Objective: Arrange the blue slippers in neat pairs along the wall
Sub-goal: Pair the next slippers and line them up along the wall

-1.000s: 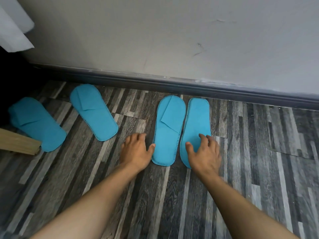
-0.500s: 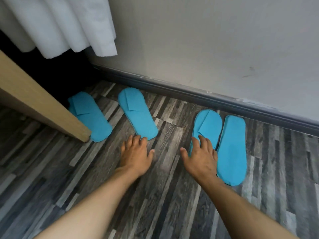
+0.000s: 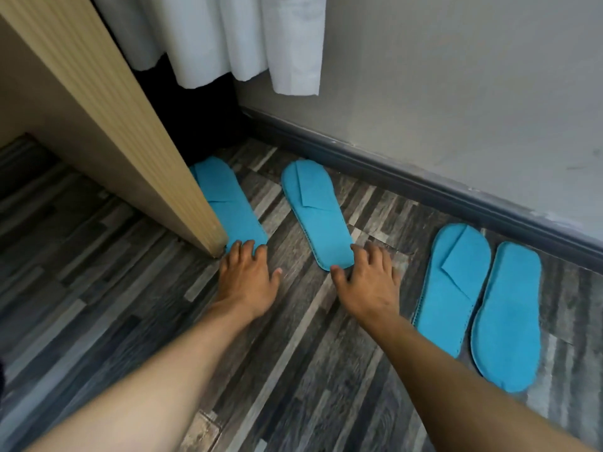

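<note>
While both bare forearms stretch in from the near edge over the grey wood-pattern floor (image 3: 293,370), each hand lies flat with fingers spread, gripping nothing. The left hand (image 3: 246,282) rests palm down, its fingertips (image 3: 248,246) touching the near end of the far-left slipper (image 3: 228,203). The right hand (image 3: 368,285) has its thumb and fingers around the heel of the second slipper (image 3: 316,213), touching its edge without lifting it.

To the right, the paired slippers (image 3: 476,301) lie side by side, edges touching, toes pointing toward the wall; the left one of the pair shows a folded flap and the right one a plain surface.

Farther out, the two slippers at the hands are apart from each other and angled, toes leaning to the left. The far-left one is partly hidden behind the wooden panel (image 3: 107,125), which stands on the floor at the left. Beyond them runs the dark baseboard (image 3: 424,187) at the foot of the grey wall (image 3: 456,76), and a white curtain (image 3: 228,37) hangs above the far-left corner, just off the floor.
</note>
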